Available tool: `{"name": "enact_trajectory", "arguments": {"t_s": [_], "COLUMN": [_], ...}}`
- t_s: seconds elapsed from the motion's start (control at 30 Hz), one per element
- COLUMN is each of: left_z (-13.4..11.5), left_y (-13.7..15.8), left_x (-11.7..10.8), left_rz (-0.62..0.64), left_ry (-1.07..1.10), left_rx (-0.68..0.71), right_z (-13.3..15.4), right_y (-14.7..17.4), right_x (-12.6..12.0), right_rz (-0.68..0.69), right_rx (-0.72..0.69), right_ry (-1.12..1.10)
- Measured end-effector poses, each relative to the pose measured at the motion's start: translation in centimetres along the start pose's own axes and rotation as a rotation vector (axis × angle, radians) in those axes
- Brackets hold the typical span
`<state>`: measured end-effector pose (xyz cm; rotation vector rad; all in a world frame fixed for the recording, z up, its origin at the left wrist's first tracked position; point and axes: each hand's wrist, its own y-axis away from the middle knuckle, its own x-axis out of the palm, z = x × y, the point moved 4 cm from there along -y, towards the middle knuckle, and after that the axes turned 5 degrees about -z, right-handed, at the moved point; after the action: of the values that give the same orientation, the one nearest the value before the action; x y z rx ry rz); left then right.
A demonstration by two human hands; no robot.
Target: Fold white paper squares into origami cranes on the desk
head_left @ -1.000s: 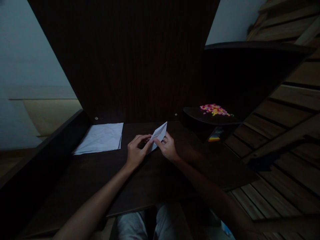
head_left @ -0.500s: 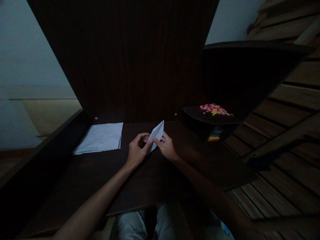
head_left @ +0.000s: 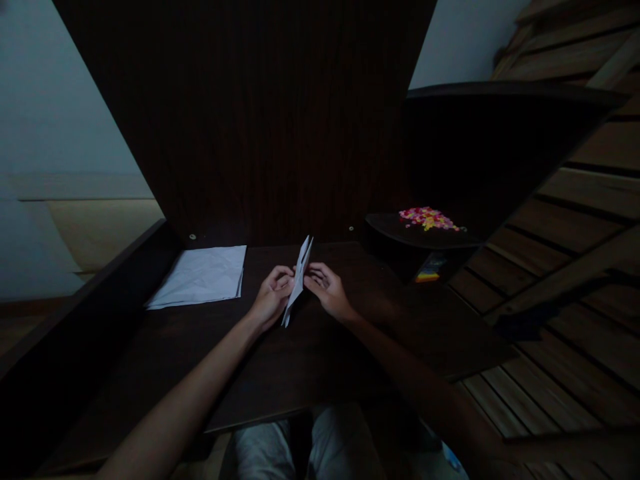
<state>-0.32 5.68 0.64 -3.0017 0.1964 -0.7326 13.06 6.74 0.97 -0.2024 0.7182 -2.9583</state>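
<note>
Sheets [head_left: 200, 277] lie left of the folded paper [head_left: 297, 285]; a shelf [head_left: 395, 229], right.

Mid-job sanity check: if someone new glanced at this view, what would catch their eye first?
Probably the bright pink, red and yellow pile on the small dark shelf to the right, the most vivid colour in a dim scene. Next, the folded white paper near the centre, between the left hand and right hand, then the white sheets lying on the desk at left.
</note>
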Motion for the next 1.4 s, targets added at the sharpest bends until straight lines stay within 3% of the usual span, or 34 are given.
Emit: {"name": "enact_trajectory", "arguments": {"t_s": [0.17, 0.43, 0.63, 0.83, 1.2, 1.4], "left_z": [0.0, 0.4, 0.0, -0.3, -0.7, -0.7], "left_y": [0.2, -0.3, 0.0, 0.0, 0.3, 0.3], "left_x": [0.5, 0.1, 0.0, -0.2, 0.0, 0.0], "left_rz": [-0.004, -0.07, -0.044, -0.097, -0.135, -0.143], "left_ry": [-0.082, -0.01, -0.283, -0.315, -0.428, -0.49], "left_rx": [-0.015, -0.003, 0.112, 0.144, 0.222, 0.237], "right_z": [-0.3, 0.7, 1.0, 1.5, 1.1, 0.8], "right_y": [0.0, -0.3, -0.1, 0.3, 0.2, 0.2], "right_x": [0.0, -0.9, -1.0, -0.7, -0.8, -0.7], "right_rz": [-0.056, -0.19, -0.206, -0.164, -0.178, -0.184], "right_rx": [-0.014, -0.053, -0.171, -0.255, -0.252, -0.188], "right_ry": [0.054, 0.148, 0.315, 0.426, 0.474, 0.356]}}
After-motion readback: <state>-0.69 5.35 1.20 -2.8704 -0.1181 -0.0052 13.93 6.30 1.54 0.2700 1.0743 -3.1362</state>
